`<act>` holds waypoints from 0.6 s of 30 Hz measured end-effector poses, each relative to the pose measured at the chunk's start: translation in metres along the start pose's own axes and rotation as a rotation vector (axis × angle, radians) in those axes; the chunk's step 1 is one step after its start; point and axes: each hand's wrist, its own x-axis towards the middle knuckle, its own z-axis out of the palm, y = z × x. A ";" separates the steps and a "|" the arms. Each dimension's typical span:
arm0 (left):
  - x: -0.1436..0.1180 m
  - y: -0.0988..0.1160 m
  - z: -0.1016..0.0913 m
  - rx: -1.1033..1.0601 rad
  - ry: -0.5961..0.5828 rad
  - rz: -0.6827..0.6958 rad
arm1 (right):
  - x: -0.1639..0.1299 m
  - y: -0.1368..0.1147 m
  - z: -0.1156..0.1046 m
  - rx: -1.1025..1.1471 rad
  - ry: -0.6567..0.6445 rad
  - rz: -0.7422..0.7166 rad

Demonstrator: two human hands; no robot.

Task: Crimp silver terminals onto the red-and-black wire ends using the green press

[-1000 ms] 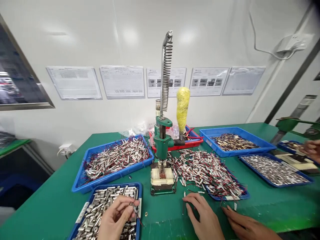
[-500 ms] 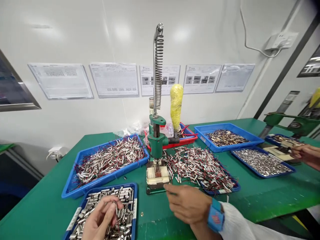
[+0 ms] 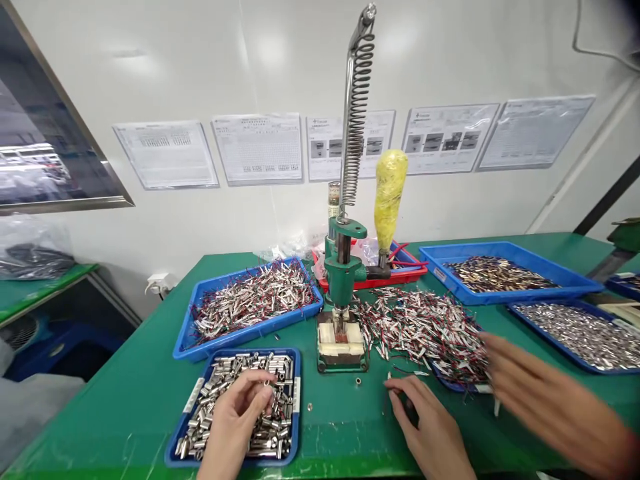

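My left hand (image 3: 240, 417) is over a blue tray (image 3: 299, 437) of shiny metal sleeves (image 3: 205, 417), its fingers pinched round a small metal sleeve (image 3: 267, 383) whose round end shows. Low on the right of the mat, my right hand (image 3: 430, 423) has thumb and forefinger closed on a small pale-tipped piece (image 3: 389, 376); its kind is unclear. Between and beyond both hands stands a green hand press (image 3: 343, 280) with a yellow-wrapped handle (image 3: 391, 193) and a cream block (image 3: 341, 340) at its base. One short metal ring (image 3: 358, 381) lies before the press.
Another person's blurred hand (image 3: 555, 400) reaches in from the right. White parts with red and black wires fill a blue tray (image 3: 187, 333) and form a heap (image 3: 425, 327) beside the press. Further trays (image 3: 575, 290) of small parts stand at right, a red tray (image 3: 415, 272) behind.
The view has swung right to left, shifting the bench rightward in the picture. My right hand has come into view. The blue-wristbanded hand is gone from before the press; a blurred hand shows further right.
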 end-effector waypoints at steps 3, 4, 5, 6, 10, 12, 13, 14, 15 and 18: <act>0.001 -0.006 0.001 -0.026 -0.040 -0.016 | -0.004 -0.001 0.004 -0.020 -0.091 -0.069; 0.001 -0.008 0.002 -0.033 -0.056 -0.030 | -0.002 -0.002 0.009 -0.039 -0.098 -0.089; 0.001 -0.010 0.003 -0.040 -0.069 -0.043 | 0.001 -0.003 0.014 -0.057 -0.101 -0.103; 0.000 -0.011 0.005 -0.048 -0.081 -0.053 | 0.004 -0.004 0.019 -0.064 -0.117 -0.117; -0.004 -0.011 0.008 -0.084 -0.049 -0.074 | 0.015 -0.011 0.039 -0.027 -0.243 -0.145; -0.005 -0.009 0.007 -0.096 -0.029 -0.091 | 0.014 -0.012 0.045 0.005 -0.261 -0.152; -0.006 -0.008 0.006 -0.104 -0.030 -0.095 | 0.012 -0.013 0.047 0.019 -0.244 -0.149; -0.006 -0.007 0.005 -0.115 -0.035 -0.093 | 0.010 -0.013 0.048 0.033 -0.225 -0.149; -0.007 -0.005 0.005 -0.128 -0.043 -0.090 | 0.007 -0.014 0.049 0.047 -0.202 -0.147; -0.013 0.002 0.008 -0.159 -0.042 -0.099 | -0.002 -0.019 0.050 0.105 -0.177 -0.147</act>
